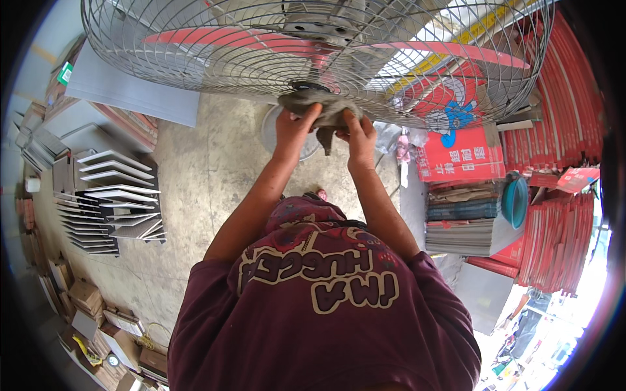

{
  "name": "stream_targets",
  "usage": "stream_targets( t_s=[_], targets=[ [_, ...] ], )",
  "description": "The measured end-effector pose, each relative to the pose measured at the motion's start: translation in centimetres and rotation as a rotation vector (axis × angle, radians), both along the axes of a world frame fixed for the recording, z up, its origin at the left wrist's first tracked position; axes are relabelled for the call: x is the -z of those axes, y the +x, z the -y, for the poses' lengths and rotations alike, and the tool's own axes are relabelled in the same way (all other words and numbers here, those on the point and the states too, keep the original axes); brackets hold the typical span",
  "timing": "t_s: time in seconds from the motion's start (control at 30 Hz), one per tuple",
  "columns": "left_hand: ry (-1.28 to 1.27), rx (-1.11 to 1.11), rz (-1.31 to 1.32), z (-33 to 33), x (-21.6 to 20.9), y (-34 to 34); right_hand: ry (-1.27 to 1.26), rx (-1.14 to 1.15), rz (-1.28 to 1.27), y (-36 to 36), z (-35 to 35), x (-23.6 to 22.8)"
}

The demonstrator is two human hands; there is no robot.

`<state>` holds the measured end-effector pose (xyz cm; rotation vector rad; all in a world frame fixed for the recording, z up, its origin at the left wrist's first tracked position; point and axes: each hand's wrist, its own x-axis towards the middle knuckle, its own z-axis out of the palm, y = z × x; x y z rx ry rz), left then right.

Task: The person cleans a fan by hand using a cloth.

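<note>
A large fan fills the top of the head view, its round wire guard (195,73) just in front of me. Behind the wires are red blades (225,38). Both hands hold a crumpled grey-brown cloth (329,109) up against the lower middle of the guard, near its hub. My left hand (297,129) pinches the cloth's left side between thumb and fingers. On its right side, my right hand (358,135) grips it the same way, with a loose end hanging between the hands. Some fingertips are hidden behind the cloth.
Red cartons (466,153) and tall red stacks (554,85) stand at the right, with a teal basin (515,202) beside them. Racked tiles (117,173) and a grey panel (130,81) are at the left. Cardboard boxes (85,296) lie at the lower left.
</note>
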<state>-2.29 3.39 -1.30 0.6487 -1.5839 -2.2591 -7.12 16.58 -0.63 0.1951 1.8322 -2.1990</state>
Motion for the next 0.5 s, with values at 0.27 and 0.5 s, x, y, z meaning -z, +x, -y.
stream_targets(
  t_s=[0.27,0.5],
  targets=[
    [0.101,0.06,-0.443,-3.3,-5.1,-1.1,-0.113,0.163,-0.264,0.8,-2.1,-4.3],
    [0.087,-0.142,-0.442,0.7,-7.6,1.5,-0.177,-0.003,-0.427,2.1,2.1,-7.8]
  ],
)
